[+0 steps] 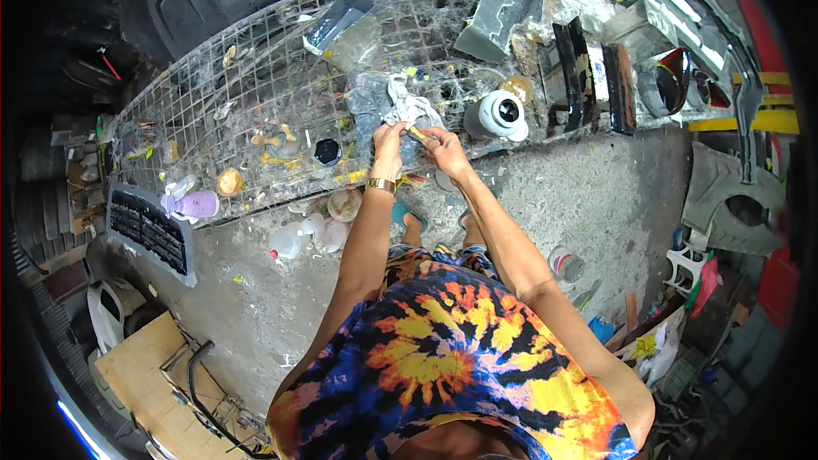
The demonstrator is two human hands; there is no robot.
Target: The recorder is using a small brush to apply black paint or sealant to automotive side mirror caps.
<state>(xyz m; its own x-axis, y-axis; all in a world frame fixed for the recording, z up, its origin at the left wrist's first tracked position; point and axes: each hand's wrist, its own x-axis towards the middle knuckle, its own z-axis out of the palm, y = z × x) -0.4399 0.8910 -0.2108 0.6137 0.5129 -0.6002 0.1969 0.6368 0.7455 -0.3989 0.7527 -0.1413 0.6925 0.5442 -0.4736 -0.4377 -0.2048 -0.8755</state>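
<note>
At the near edge of the mesh-topped workbench [256, 47], both of my hands are close together. My left hand [388, 143] has its fingers closed on the near end of a crumpled white rag [411, 104]. A short, slim yellowish stick-like piece [417, 132] is pinched in my right hand [446, 154], its tip reaching toward the rag; its exact kind is too small to make out. Beneath the rag lies a grey cloth or plastic sheet [366, 102]. Just right of my right hand stands a white can [497, 115] with a dark opening.
A black cup [327, 151], an amber lid [229, 181] and a purple spray bottle [194, 204] sit on the left. Grey moulded parts [494, 17] and glossy black trim pieces [573, 72] crowd the right. On the floor are a tin [566, 264] and plastic bottles [290, 240].
</note>
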